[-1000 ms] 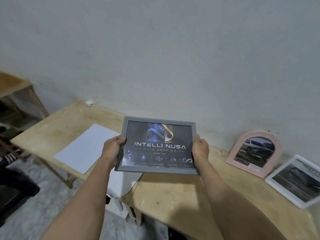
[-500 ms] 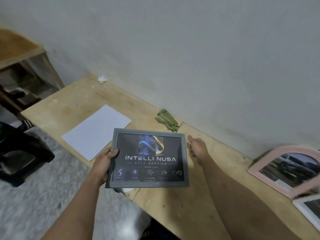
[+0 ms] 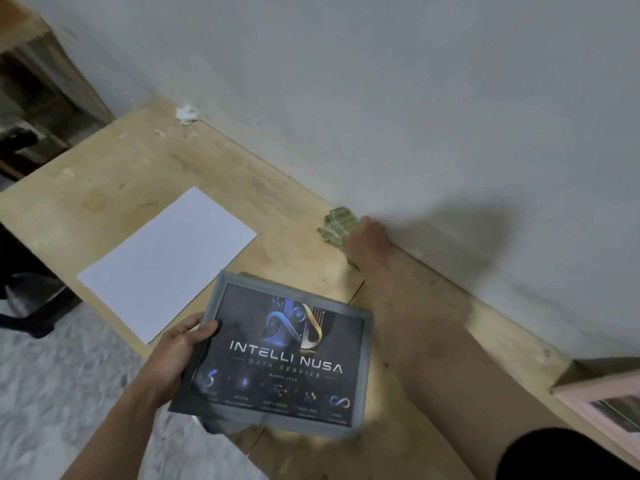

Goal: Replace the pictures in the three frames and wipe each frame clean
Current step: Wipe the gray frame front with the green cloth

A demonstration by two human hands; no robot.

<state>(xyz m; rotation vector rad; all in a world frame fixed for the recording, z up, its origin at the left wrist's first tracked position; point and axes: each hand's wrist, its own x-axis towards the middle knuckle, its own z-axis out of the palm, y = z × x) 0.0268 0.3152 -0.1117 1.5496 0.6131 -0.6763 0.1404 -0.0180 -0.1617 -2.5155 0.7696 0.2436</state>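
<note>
— While I log the entries, what sits in the left hand (image 3: pixel 173 358)?

— Item one: grey rectangular picture frame (image 3: pixel 280 355) with a dark printed poster reading "INTELLI NUSA DATA SERVICE". I see the thumb on the frame's left front edge and the fingers curled behind it, gripping. The frame is tilted, above the near edge of the pale wooden worktop (image 3: pixel 173 161).

— And the right hand (image 3: pixel 367 240)?

— Item two: right hand stretched out to the back of the worktop by the grey wall (image 3: pixel 381 98), lying on a crumpled green cloth (image 3: pixel 337 223). The picture is blurred there; I cannot tell whether those fingers are closed on the cloth or only touching it.

— Other stock on the worktop?

— Item three: white rectangular sheet of paper (image 3: pixel 166 265), flat, left of the frame, well apart from the cloth. Item four: pink picture frame (image 3: pixel 599 400) at the right edge, only partly in view, with a dark photograph inside. Item five: small white crumpled scrap (image 3: pixel 187 114) at the far corner against the wall.
</note>
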